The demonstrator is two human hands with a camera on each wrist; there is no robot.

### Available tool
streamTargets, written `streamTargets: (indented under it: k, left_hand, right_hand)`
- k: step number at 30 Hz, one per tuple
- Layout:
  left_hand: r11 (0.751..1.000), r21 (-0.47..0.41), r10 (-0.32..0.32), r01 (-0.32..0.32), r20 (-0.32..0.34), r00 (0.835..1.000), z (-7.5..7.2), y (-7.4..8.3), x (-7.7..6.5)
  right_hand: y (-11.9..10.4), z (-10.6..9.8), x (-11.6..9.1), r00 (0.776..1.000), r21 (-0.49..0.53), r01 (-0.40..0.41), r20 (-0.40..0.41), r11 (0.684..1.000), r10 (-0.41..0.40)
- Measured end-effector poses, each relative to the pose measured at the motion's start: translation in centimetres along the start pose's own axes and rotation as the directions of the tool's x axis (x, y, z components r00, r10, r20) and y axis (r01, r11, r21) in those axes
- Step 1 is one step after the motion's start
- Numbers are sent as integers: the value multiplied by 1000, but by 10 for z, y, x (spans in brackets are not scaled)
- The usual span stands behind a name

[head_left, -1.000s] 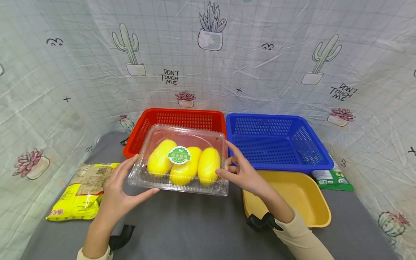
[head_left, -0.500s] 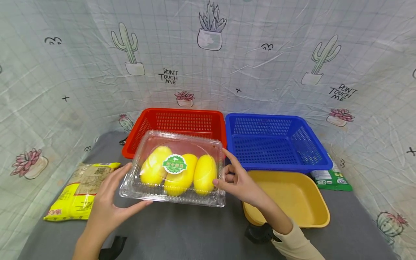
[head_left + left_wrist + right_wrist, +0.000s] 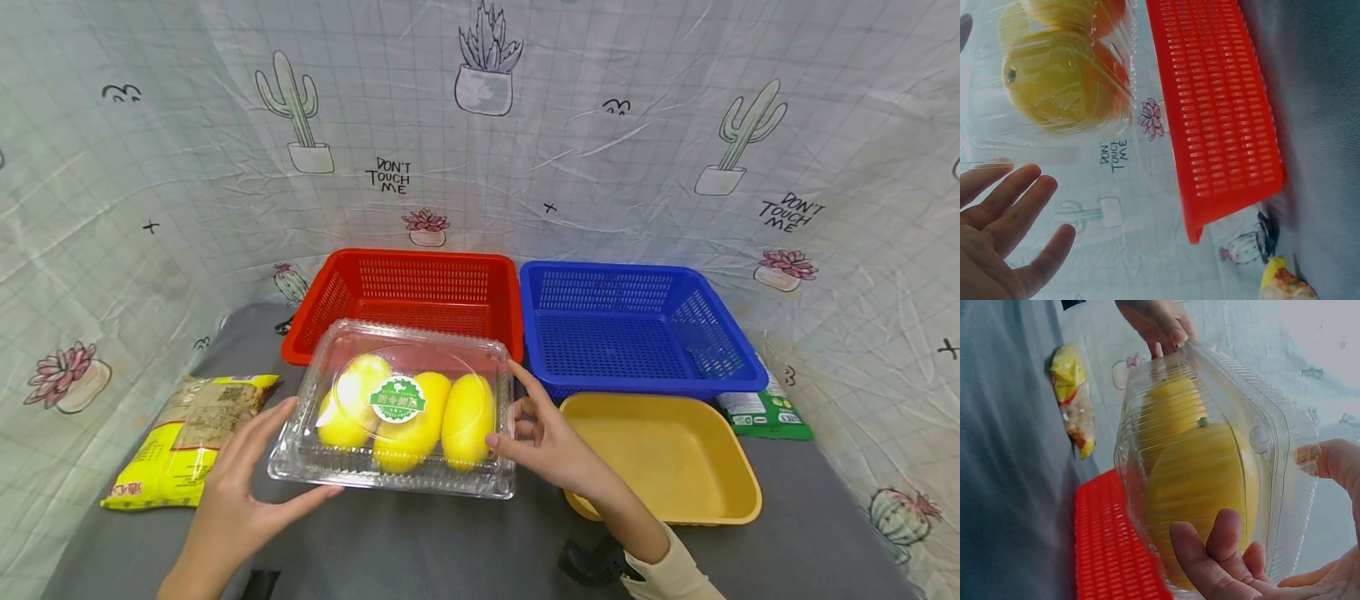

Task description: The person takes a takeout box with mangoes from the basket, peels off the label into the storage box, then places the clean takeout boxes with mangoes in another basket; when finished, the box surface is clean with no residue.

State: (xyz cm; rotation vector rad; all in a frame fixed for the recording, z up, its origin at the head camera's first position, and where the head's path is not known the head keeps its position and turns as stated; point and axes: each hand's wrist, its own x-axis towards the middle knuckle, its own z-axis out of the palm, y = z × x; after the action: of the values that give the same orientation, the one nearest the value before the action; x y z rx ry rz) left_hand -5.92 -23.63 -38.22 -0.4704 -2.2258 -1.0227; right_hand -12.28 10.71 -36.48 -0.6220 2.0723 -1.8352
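A clear plastic clamshell box (image 3: pixel 420 342) with three yellow mangoes (image 3: pixel 468 421) inside and a round green-and-white label (image 3: pixel 397 399) on its lid is held off the table, tilted toward the head camera. My left hand (image 3: pixel 236 492) holds its left side, thumb at the near left corner and fingers along the edge. On the right side, my right hand (image 3: pixel 551 446) grips the box with the thumb on the near face. In the right wrist view, some right fingers (image 3: pixel 1216 562) curl against its wall. The box overlaps the front of the red basket (image 3: pixel 420 283) in the head view.
A blue basket (image 3: pixel 645 387) stands right of the red one. Before it sits a yellow tray (image 3: pixel 667 450), partly behind my right forearm. A yellow bag (image 3: pixel 180 442) lies at left on the grey table (image 3: pixel 420 550); a green packet (image 3: pixel 772 417) lies at far right.
Both hands have brought the box down and a little left, toward the person. More of the red basket's inside shows behind it. The baskets, tray and bags stay where they were.
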Motion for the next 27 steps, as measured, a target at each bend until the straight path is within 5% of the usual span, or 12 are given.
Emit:
streamTargets:
  k: [14,27]
  left_hand:
    - [995,29,-101,100,54,993,-2,-2,-20]
    - [993,47,-107,104,51,993,1,-6,-36]
  right_hand:
    - [16,8,-4,999,17,-33,25,999,32]
    - [32,14,-8,995,72,-83,59,994,78]
